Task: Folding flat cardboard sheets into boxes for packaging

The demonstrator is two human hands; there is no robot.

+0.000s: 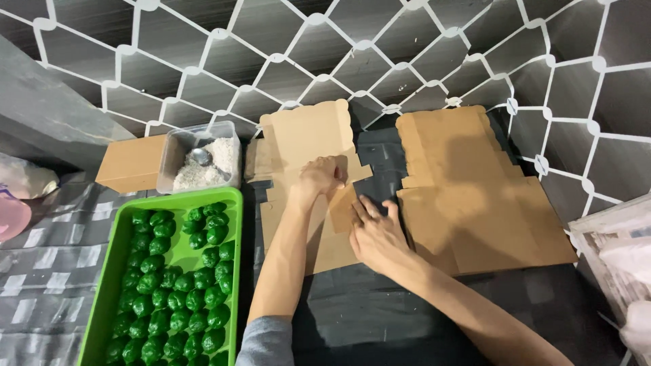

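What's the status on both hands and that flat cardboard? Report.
Left hand curled on a flap of the flat brown cardboard box blank. Right hand pressing flat on it. Second flat cardboard blank lies alongside; nothing in the way.

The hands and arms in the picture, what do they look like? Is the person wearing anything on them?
Both hands are bare: the left hand and the right hand show no gloves, rings or watch. The forearms are uncovered too. Only the left arm has clothing in view, a grey fabric sleeve ending near the elbow. The right arm shows no sleeve in this view.
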